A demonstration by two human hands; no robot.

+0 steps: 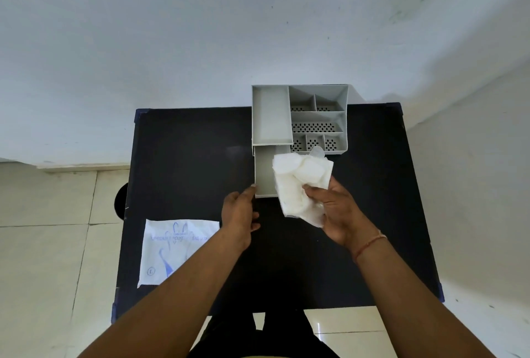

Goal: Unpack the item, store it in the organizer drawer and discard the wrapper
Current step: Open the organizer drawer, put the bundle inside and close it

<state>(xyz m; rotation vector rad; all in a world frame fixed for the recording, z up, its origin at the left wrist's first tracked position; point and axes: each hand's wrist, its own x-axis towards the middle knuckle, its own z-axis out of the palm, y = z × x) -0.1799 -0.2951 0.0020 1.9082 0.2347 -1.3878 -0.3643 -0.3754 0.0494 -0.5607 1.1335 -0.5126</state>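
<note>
A grey organizer (299,118) stands at the far middle of the black table, with its drawer (263,174) pulled out toward me. My right hand (334,210) grips a crumpled bundle of translucent white plastic gloves (301,182), held above the drawer's right side. The fingertips of my left hand (239,214) touch the front left corner of the drawer. The flat white wrapper (176,251), printed in blue, lies on the table at the near left.
The black table (372,185) stands against a pale wall. The organizer's top has a long tray on the left and several perforated compartments on the right. Tiled floor shows on both sides, and a dark round object (122,200) sits left of the table.
</note>
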